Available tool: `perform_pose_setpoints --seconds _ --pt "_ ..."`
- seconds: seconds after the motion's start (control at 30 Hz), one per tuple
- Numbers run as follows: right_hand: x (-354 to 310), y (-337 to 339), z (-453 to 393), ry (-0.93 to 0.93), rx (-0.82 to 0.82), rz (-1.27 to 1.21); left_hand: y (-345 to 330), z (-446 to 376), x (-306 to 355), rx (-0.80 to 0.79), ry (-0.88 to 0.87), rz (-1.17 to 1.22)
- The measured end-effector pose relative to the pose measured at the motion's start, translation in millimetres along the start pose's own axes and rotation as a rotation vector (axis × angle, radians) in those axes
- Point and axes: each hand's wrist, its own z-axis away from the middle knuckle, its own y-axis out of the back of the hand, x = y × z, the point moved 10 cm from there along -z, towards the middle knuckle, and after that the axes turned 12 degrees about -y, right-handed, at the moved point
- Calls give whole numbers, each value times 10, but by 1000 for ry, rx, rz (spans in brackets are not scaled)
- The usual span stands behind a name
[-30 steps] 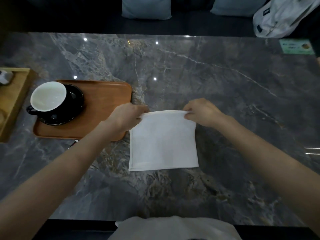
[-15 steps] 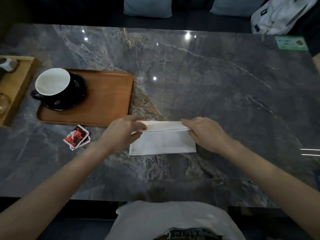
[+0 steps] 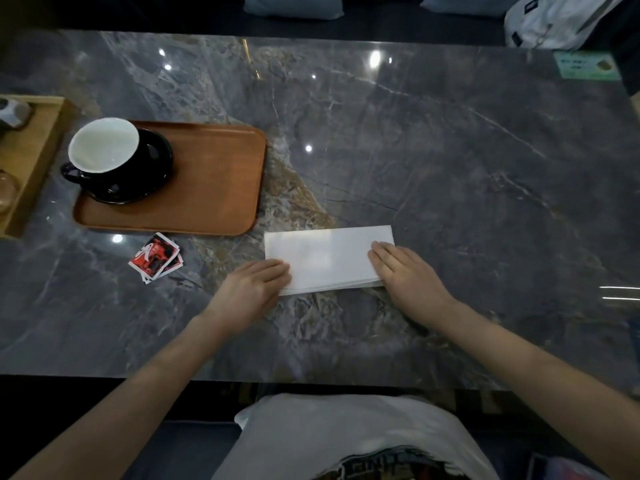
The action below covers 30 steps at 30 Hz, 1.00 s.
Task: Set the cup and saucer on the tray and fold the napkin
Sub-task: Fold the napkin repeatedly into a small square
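Note:
A white napkin (image 3: pixel 329 258) lies folded in half as a wide rectangle on the dark marble table. My left hand (image 3: pixel 254 289) rests flat on its near left corner. My right hand (image 3: pixel 403 273) presses flat on its right end, fingers together and extended. Neither hand grips anything. A black cup with a white inside (image 3: pixel 104 150) stands on a black saucer (image 3: pixel 152 174) at the left end of the brown wooden tray (image 3: pixel 214 181), left of the napkin.
A few red sachets (image 3: pixel 156 258) lie just in front of the tray. A light wooden box (image 3: pixel 31 161) with small items sits at the far left edge. A white bag (image 3: pixel 561 19) and a green card (image 3: pixel 585 65) are at the far right.
The far edge of the napkin was lifted and brought toward me, folding it in half. Both hands have gone from pinching the corners to lying flat on the folded napkin.

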Motion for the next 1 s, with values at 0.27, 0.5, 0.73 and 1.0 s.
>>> perform_pose_setpoints --seconds 0.27,0.5,0.73,1.0 --pt "-6 -132 29 -32 18 59 38 31 20 97 3 3" --pt "-60 -137 95 35 162 102 37 79 21 113 78 33" --pt "3 -172 87 -14 32 14 -20 9 7 -48 133 -8" --pt "2 262 -294 -479 125 -740 50 -631 58 98 263 18"
